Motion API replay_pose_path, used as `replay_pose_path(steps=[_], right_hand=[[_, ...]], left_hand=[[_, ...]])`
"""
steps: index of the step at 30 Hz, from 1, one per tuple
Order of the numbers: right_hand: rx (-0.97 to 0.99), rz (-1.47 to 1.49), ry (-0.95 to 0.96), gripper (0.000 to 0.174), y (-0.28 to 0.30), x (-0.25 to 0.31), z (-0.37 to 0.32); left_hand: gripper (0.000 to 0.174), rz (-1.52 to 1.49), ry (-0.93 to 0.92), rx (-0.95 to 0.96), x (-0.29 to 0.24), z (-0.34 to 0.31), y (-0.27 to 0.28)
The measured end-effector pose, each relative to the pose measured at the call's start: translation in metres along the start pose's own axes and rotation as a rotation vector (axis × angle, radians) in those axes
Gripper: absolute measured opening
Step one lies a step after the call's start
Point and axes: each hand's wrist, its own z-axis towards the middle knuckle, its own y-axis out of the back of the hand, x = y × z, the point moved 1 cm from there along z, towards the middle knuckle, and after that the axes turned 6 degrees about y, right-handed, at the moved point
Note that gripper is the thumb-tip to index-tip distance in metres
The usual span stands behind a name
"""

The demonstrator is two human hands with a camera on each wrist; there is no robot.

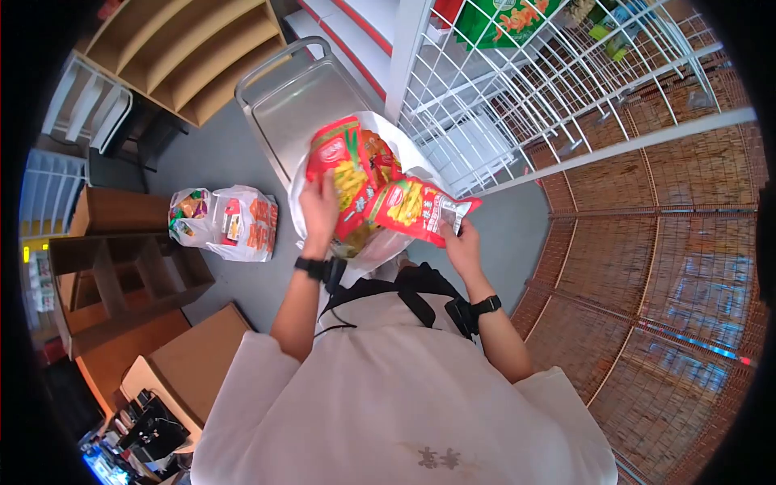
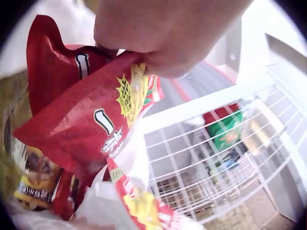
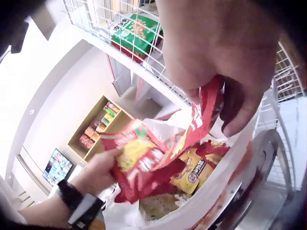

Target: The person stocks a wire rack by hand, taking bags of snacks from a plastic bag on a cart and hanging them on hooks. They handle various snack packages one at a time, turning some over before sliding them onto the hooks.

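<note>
My left hand [image 1: 318,212] grips a red snack bag [image 1: 325,144] printed with yellow strips. In the left wrist view, red packaging [image 2: 72,120] with white lettering hangs in overlapping folds beneath that hand. A second red snack bag [image 1: 402,202] is tilted to the right, its corner pinched between the thumb and fingers of my right hand [image 1: 463,252]. Both are over a gaping white plastic bag [image 1: 414,153]. Inside it, a yellow packet [image 3: 194,175] and other red packets show in the right wrist view.
A steel cart [image 1: 299,105] stands just beyond the plastic bag. White wire baskets [image 1: 517,105] are at right, with a green packet [image 1: 505,23] inside. Another filled plastic bag [image 1: 252,242] sits on the floor at left, near a brown shelf unit [image 1: 121,275]. Woven screens [image 1: 598,259] line the right.
</note>
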Motion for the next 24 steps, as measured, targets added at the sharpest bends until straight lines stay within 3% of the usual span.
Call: replay_pose_path(steps=[2,4,6,7,8,10,11,12,14,17,22,24], right_hand=[[-0.076,0.219,-0.195,0.032,-0.021,0.016,-0.004],[0.021,0.293,-0.217,0.037,-0.05,0.008,0.003],[0.137,-0.183,-0.085,0.037,-0.075,0.008,0.006],[0.195,-0.363,-0.033,0.041,-0.076,0.033,0.003],[0.195,-0.35,-0.025,0.041,-0.075,0.053,0.001],[0.45,-0.244,0.052,0.045,-0.071,0.079,-0.002],[0.455,0.161,0.059,0.041,-0.073,0.088,-0.005],[0.44,0.163,0.06,0.041,-0.069,0.096,-0.009],[0.428,0.85,-0.01,0.034,-0.042,0.158,-0.028],[0.308,0.762,0.142,0.032,0.0,0.188,-0.042],[0.006,0.499,0.141,0.029,0.095,0.161,-0.047],[-0.077,0.584,0.152,0.027,0.141,0.151,-0.053]], left_hand=[[0.031,0.098,0.071,0.043,-0.045,-0.013,0.066],[0.028,-0.325,0.072,-0.001,-0.059,-0.025,0.099],[0.023,-0.361,0.089,0.004,-0.059,-0.034,0.125],[0.021,-0.513,0.194,0.06,-0.064,-0.039,0.133],[0.019,-0.666,0.3,0.12,-0.067,-0.044,0.141],[0.017,-0.629,0.315,0.145,-0.072,-0.055,0.148],[0.017,-0.636,0.31,0.186,-0.081,-0.062,0.145],[0.018,-0.645,0.307,0.233,-0.088,-0.069,0.141],[0.017,-0.616,0.27,0.341,-0.094,-0.079,0.129],[0.016,-0.476,0.166,0.593,-0.123,-0.101,0.096],[0.02,-0.375,0.039,0.798,-0.16,-0.14,0.018],[0.042,-0.574,-0.265,0.609,-0.197,-0.167,-0.02]])
